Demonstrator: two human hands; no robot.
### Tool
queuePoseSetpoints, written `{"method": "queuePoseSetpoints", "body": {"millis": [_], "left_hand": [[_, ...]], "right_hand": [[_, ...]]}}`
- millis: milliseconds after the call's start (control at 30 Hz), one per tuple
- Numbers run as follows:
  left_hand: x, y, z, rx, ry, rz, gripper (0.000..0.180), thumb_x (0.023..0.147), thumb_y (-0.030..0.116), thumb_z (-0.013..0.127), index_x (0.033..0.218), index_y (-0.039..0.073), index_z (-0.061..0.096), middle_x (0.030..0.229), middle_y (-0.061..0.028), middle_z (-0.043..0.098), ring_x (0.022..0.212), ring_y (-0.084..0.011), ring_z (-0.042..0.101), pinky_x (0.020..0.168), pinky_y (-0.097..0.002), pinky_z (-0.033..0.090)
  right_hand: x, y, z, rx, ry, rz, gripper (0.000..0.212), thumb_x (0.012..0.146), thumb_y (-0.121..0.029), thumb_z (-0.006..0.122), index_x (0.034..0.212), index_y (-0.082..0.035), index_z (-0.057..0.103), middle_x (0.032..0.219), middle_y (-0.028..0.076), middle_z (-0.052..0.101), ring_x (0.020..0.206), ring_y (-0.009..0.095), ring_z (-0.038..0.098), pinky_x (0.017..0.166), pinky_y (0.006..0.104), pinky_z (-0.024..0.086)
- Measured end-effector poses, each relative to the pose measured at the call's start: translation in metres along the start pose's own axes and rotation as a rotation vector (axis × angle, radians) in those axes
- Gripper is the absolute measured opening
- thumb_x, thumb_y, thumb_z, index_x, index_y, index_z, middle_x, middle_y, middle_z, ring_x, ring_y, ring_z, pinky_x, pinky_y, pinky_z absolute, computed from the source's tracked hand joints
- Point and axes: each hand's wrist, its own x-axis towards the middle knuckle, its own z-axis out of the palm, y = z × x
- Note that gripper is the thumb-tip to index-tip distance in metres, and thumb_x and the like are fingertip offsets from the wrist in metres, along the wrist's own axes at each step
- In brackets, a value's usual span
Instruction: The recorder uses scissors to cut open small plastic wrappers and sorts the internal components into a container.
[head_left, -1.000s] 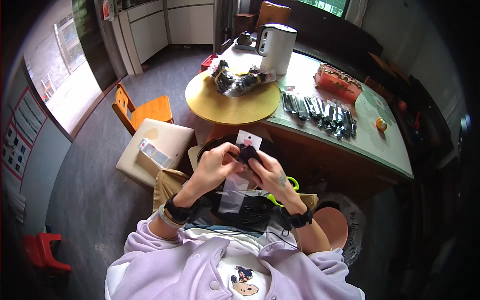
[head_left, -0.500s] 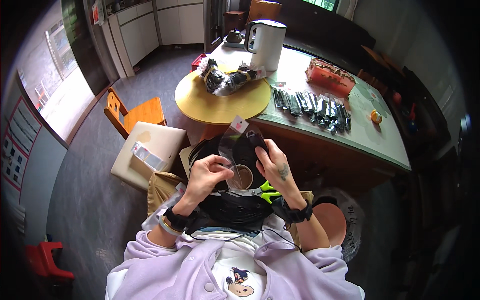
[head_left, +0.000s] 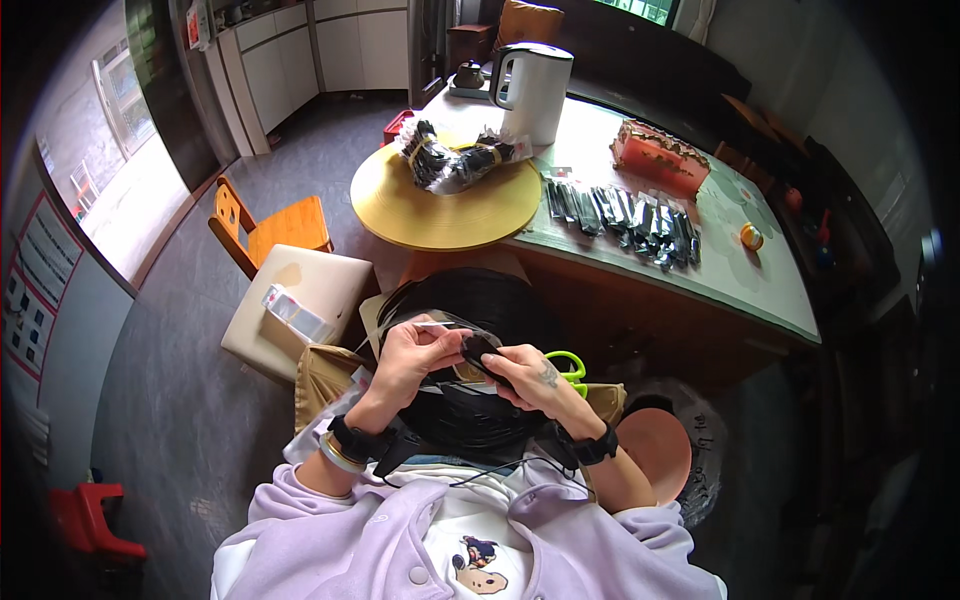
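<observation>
Close together over my lap, my left hand (head_left: 405, 360) and my right hand (head_left: 530, 378) are both closed. Between the left fingertips is a thin clear plastic bag (head_left: 437, 324), seen almost edge-on with a white strip showing. The right fingers grip a small black bundle (head_left: 480, 348), whose far end meets the left fingertips at the bag; I cannot tell how far it is inside. Black material (head_left: 455, 425) covers my lap below the hands. Scissors with green handles (head_left: 572, 370) lie beside my right hand, their blades partly hidden. A round tub or roll under the hands is mostly covered.
Ahead, a yellow round board (head_left: 450, 222) carries banded black bundles (head_left: 455, 165). Several bagged black pieces (head_left: 625, 220) lie on the table beside a white kettle (head_left: 537, 95) and a pink box (head_left: 660, 158). Clear bags (head_left: 297, 312) rest on the cream stool (head_left: 265, 345) at left.
My right hand has moved down and left, bringing the black bundle to the bag. The bag has tipped from upright to nearly edge-on at my left fingers.
</observation>
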Motion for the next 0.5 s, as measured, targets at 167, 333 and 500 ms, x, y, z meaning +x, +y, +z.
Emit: {"method": "queuePoseSetpoints", "body": {"millis": [167, 333, 500], "left_hand": [[-0.004, 0.010, 0.006, 0.154, -0.090, -0.062, 0.012, 0.084, 0.007, 0.060, 0.087, -0.001, 0.052, 0.091, -0.0162, 0.063, 0.082, -0.0225, 0.065, 0.076, -0.0329, 0.055], [-0.006, 0.020, 0.010, 0.211, -0.144, -0.110, 0.020, 0.084, 0.006, 0.059, 0.100, -0.003, 0.050, 0.090, -0.0182, 0.064, 0.084, -0.0243, 0.065, 0.077, -0.0333, 0.055], [-0.009, 0.031, 0.008, 0.247, -0.195, -0.191, 0.027, 0.085, 0.006, 0.059, 0.107, -0.004, 0.047, 0.092, -0.0198, 0.063, 0.085, -0.0248, 0.065, 0.077, -0.0336, 0.055]], "right_hand": [[0.001, -0.004, -0.007, 0.167, -0.067, 0.037, 0.031, 0.089, -0.030, 0.049, 0.074, -0.004, 0.055, 0.049, -0.003, 0.043, 0.037, 0.004, 0.036, 0.033, 0.0196, 0.025], [0.003, -0.002, -0.008, -0.104, 0.052, -0.116, 0.030, 0.088, -0.026, 0.048, 0.076, -0.001, 0.058, 0.049, 0.003, 0.046, 0.039, 0.010, 0.044, 0.038, 0.0246, 0.034], [0.002, -0.007, -0.010, -0.426, 0.138, -0.314, 0.026, 0.087, -0.022, 0.048, 0.080, 0.001, 0.059, 0.051, 0.010, 0.051, 0.044, 0.019, 0.051, 0.045, 0.0304, 0.041]]}}
